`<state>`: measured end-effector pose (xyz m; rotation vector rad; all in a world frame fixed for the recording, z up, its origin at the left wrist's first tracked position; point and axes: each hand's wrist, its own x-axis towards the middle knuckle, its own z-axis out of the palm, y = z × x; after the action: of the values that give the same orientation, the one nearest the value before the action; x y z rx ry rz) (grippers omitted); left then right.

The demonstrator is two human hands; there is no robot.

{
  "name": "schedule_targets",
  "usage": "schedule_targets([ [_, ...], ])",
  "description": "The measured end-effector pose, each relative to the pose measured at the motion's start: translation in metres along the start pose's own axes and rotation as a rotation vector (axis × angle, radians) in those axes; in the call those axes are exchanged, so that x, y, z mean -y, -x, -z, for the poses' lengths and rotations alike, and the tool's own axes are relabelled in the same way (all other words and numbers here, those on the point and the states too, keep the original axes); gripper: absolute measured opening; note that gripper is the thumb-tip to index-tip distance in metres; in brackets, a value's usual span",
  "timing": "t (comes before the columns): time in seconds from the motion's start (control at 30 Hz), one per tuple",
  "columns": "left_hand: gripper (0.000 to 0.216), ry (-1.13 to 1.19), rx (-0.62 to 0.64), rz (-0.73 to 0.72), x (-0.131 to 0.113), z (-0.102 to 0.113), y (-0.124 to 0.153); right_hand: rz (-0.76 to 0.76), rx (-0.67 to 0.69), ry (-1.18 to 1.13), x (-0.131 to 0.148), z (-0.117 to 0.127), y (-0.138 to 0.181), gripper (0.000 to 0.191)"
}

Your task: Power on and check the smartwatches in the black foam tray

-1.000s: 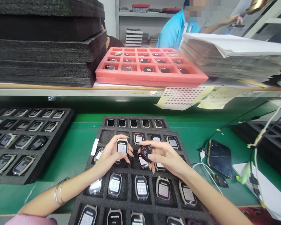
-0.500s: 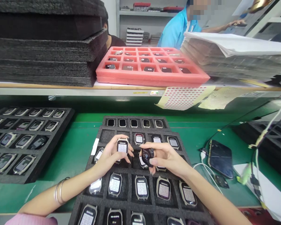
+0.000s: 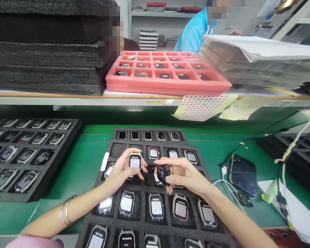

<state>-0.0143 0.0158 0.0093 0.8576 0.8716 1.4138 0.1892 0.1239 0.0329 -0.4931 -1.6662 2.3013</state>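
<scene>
My left hand [image 3: 126,168] is closed around a smartwatch [image 3: 135,161] in a light case, its lit screen showing a white grid and facing me. In my right hand [image 3: 182,172] a dark smartwatch [image 3: 162,174] is pinched between thumb and fingers, tilted, with small marks on its dark screen. Both hands are above a black foam tray [image 3: 139,196] whose pockets hold several strapless watches. Most screens there are lit with white grids; the back row [image 3: 147,136] is dark. My hands hide part of the pockets under them.
Another foam tray of watches [image 3: 28,156] lies at the left. A phone [image 3: 243,174] and white cables [image 3: 232,189] are at the right. Above, a shelf carries black foam stacks [image 3: 46,65], a pink foam tray [image 3: 167,84] and a tall pile of trays [image 3: 260,65]. People sit behind it.
The dark watch in my right hand has turned slightly, and its screen marks look different. My left hand stays still. The co-worker in blue has drawn an outstretched arm back.
</scene>
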Motion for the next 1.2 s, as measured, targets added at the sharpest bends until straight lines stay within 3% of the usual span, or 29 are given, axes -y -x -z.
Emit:
schedule_targets([
  [0.77, 0.04, -0.008, 0.014, -0.004, 0.002, 0.001, 0.0, 0.01, -0.009, 0.027, 0.001, 0.003, -0.002, 0.043],
  [1.03, 0.041, 0.009, 0.019, -0.017, 0.003, 0.002, 0.0, 0.11, -0.041, -0.082, 0.007, 0.002, 0.001, 0.037],
  [1.2, 0.041, 0.003, 0.02, -0.012, 0.003, 0.002, 0.0, 0.047, -0.049, -0.148, 0.01, 0.001, -0.001, 0.043],
])
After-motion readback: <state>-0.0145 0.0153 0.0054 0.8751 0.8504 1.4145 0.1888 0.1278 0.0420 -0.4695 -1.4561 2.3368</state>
